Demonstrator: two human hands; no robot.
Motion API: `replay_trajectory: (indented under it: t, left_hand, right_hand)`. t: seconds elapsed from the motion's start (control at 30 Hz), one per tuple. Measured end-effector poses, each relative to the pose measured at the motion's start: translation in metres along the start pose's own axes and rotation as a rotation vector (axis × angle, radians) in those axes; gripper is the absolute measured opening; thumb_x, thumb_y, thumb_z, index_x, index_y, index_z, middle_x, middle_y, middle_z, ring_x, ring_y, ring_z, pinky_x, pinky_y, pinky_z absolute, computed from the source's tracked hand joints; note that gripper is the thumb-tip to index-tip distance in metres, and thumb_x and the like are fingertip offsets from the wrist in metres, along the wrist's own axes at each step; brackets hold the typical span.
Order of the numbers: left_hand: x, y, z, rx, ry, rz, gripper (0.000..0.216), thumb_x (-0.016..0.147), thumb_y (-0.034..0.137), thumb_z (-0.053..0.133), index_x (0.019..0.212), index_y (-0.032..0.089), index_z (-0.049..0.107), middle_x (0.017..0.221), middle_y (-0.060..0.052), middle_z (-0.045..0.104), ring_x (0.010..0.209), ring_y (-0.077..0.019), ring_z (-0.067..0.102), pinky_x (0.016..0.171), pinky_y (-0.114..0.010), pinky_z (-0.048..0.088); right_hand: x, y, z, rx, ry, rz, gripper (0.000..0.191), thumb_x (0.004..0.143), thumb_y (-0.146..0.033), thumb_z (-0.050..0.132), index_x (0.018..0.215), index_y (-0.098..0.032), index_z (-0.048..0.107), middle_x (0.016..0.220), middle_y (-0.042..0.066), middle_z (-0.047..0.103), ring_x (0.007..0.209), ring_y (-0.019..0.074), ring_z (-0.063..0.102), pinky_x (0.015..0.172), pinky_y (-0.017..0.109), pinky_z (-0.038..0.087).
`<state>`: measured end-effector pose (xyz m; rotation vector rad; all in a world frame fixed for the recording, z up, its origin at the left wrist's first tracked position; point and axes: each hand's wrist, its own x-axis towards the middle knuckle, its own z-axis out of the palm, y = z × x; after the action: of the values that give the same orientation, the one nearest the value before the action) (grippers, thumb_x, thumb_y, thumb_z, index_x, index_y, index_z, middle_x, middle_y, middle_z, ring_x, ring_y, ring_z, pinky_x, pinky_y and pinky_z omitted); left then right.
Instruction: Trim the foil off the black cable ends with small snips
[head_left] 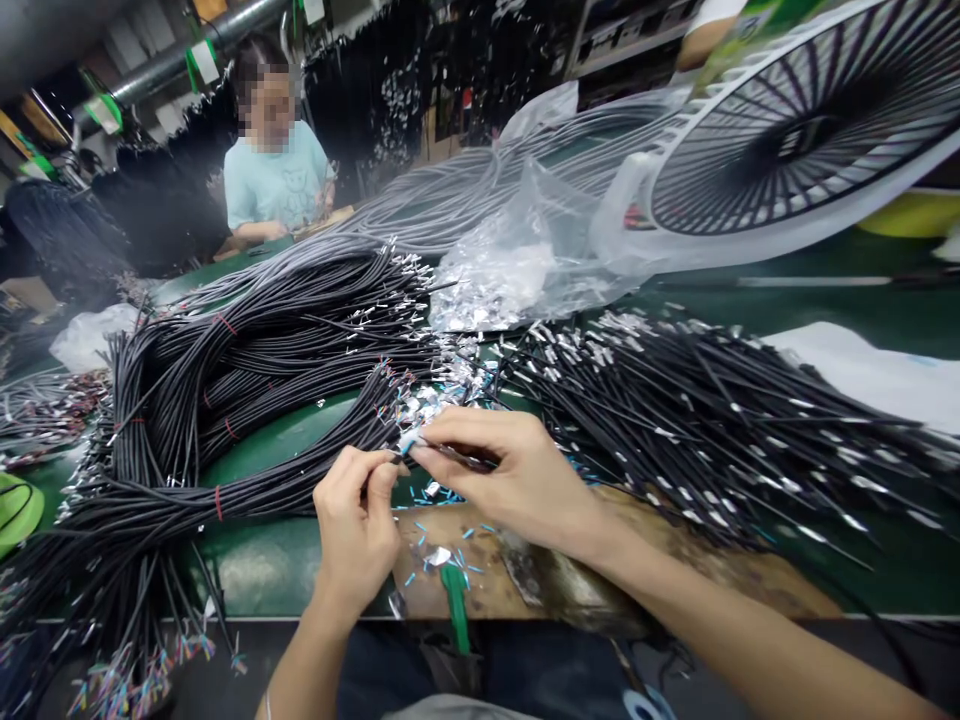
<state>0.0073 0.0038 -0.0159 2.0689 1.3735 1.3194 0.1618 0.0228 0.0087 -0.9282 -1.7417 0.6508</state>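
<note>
Between finger and thumb, my left hand (356, 525) pinches a black cable close to its end. My right hand (517, 475) meets it from the right, thumb and forefinger closed on the cable's white-and-blue tip (409, 441). Something dark shows under the right fingers, too hidden to name. Behind the hands lies a heap of silvery foil scraps (435, 400). To the left, a bundle of black cables (247, 500) is tied with a red band. Many loose black cables (675, 410) with silvery ends lie to the right.
Below my hands, a worn brown board (487, 550) carries blue snippets and a green strip (454, 605). Clear plastic bags (532, 250) and grey cable coils (442, 195) lie behind. A large fan (795, 140) stands at upper right. Across the green table (270, 570) is another person (274, 180).
</note>
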Motion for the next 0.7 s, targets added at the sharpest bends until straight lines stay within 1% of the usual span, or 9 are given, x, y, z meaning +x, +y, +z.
replay_trajectory:
  t: [0.13, 0.23, 0.3, 0.33, 0.4, 0.47, 0.53, 0.63, 0.7]
  left_hand:
    - [0.001, -0.001, -0.005, -0.134, -0.077, -0.102, 0.028, 0.091, 0.022, 0.043, 0.067, 0.017, 0.057, 0.062, 0.002, 0.054, 0.057, -0.0096, 0.047, 0.054, -0.021, 0.035]
    - [0.002, -0.003, -0.009, -0.291, -0.079, -0.247, 0.035, 0.093, 0.031, 0.042, 0.063, 0.017, 0.053, 0.057, 0.003, 0.048, 0.050, -0.0085, 0.042, 0.047, -0.021, 0.031]
    - [0.003, -0.005, -0.012, -0.366, -0.074, -0.286, 0.038, 0.093, 0.035, 0.042, 0.061, 0.017, 0.052, 0.055, 0.003, 0.045, 0.047, -0.0079, 0.038, 0.044, -0.021, 0.029]
    - [0.003, -0.005, -0.012, -0.376, -0.061, -0.265, 0.037, 0.092, 0.036, 0.044, 0.061, 0.017, 0.053, 0.055, 0.003, 0.046, 0.047, -0.0079, 0.038, 0.044, -0.021, 0.030]
    - [0.003, -0.005, -0.013, -0.339, -0.006, -0.152, 0.030, 0.089, 0.033, 0.050, 0.065, 0.017, 0.058, 0.060, 0.002, 0.052, 0.052, -0.0089, 0.044, 0.048, -0.021, 0.033]
    - [0.002, -0.003, -0.013, -0.274, 0.054, -0.018, 0.018, 0.085, 0.028, 0.057, 0.071, 0.018, 0.063, 0.065, 0.001, 0.058, 0.058, -0.0105, 0.050, 0.054, -0.022, 0.037]
    - [0.002, -0.002, -0.013, -0.224, 0.091, 0.063, 0.011, 0.083, 0.025, 0.060, 0.075, 0.019, 0.065, 0.066, 0.001, 0.060, 0.060, -0.0114, 0.052, 0.056, -0.022, 0.039]
    - [0.001, -0.002, -0.013, -0.186, 0.089, 0.086, 0.012, 0.083, 0.025, 0.060, 0.075, 0.019, 0.066, 0.067, 0.000, 0.061, 0.061, -0.0123, 0.053, 0.056, -0.024, 0.040]
    - [0.001, -0.002, -0.013, -0.173, 0.072, 0.087, 0.013, 0.084, 0.025, 0.058, 0.074, 0.019, 0.066, 0.067, 0.000, 0.061, 0.062, -0.0127, 0.053, 0.057, -0.024, 0.041]
  right_hand:
    - [-0.001, 0.001, 0.001, 0.021, -0.003, 0.056, 0.017, 0.080, -0.021, 0.053, 0.082, -0.015, 0.068, 0.070, 0.004, 0.064, 0.057, 0.0115, 0.054, 0.051, 0.022, 0.042]
    - [-0.001, 0.002, 0.002, 0.003, -0.046, 0.113, 0.025, 0.080, -0.031, 0.055, 0.095, -0.014, 0.067, 0.077, 0.005, 0.067, 0.062, 0.0144, 0.058, 0.057, 0.025, 0.045]
    - [-0.001, 0.003, 0.002, -0.020, -0.069, 0.143, 0.030, 0.083, -0.036, 0.050, 0.098, -0.015, 0.064, 0.077, 0.005, 0.067, 0.062, 0.0148, 0.058, 0.059, 0.026, 0.044]
    - [-0.001, 0.002, 0.002, -0.023, -0.085, 0.153, 0.030, 0.085, -0.037, 0.046, 0.097, -0.015, 0.063, 0.076, 0.004, 0.066, 0.061, 0.0145, 0.056, 0.059, 0.026, 0.043]
    - [0.001, 0.001, 0.002, 0.017, -0.129, 0.176, 0.031, 0.089, -0.039, 0.040, 0.091, -0.016, 0.062, 0.072, 0.003, 0.063, 0.061, 0.0135, 0.053, 0.057, 0.025, 0.041]
    - [0.002, 0.000, 0.000, 0.122, -0.202, 0.199, 0.035, 0.089, -0.043, 0.039, 0.080, -0.016, 0.060, 0.067, 0.001, 0.058, 0.060, 0.0123, 0.050, 0.055, 0.023, 0.039]
    - [0.002, -0.002, -0.003, 0.238, -0.290, 0.212, 0.041, 0.089, -0.048, 0.040, 0.070, -0.016, 0.057, 0.062, 0.000, 0.051, 0.056, 0.0108, 0.044, 0.051, 0.022, 0.036]
    - [0.002, -0.001, -0.007, 0.329, -0.397, 0.223, 0.046, 0.087, -0.053, 0.041, 0.063, -0.016, 0.053, 0.057, -0.003, 0.042, 0.053, 0.0091, 0.036, 0.049, 0.021, 0.033]
    - [0.002, 0.000, -0.008, 0.343, -0.429, 0.236, 0.046, 0.086, -0.054, 0.043, 0.063, -0.016, 0.053, 0.056, -0.003, 0.039, 0.052, 0.0087, 0.032, 0.048, 0.022, 0.031]
